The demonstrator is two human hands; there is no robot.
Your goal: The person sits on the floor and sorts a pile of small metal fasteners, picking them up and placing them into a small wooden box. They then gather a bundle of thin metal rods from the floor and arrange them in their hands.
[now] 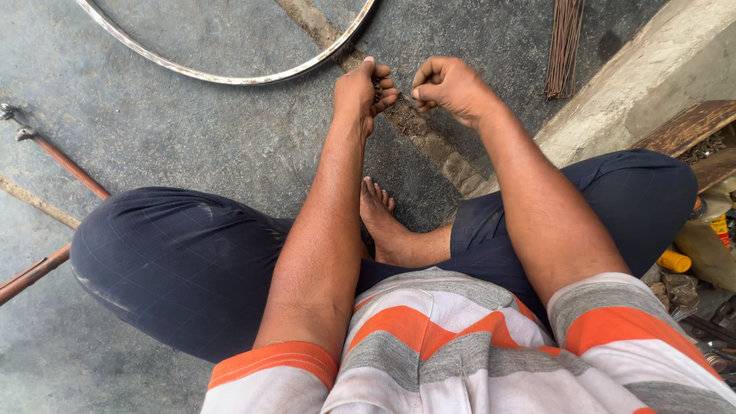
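Your left hand (362, 90) is cupped, fingers curled around a small clump of dark little metal bits (376, 89) resting in the palm. Your right hand (448, 86) sits just beside it, fingertips pinched together; whether they hold anything, you cannot tell. Both hover over the concrete floor (192, 138), near a metal wheel rim (230, 78) and a bundle of thin rods (565, 46).

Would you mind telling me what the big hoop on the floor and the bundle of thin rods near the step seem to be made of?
The hoop looks like bright bare metal: silvery sheen, thin curved rim. The rods look like rusty steel wire: brown, dull, straight and thin; the material is uncertain.
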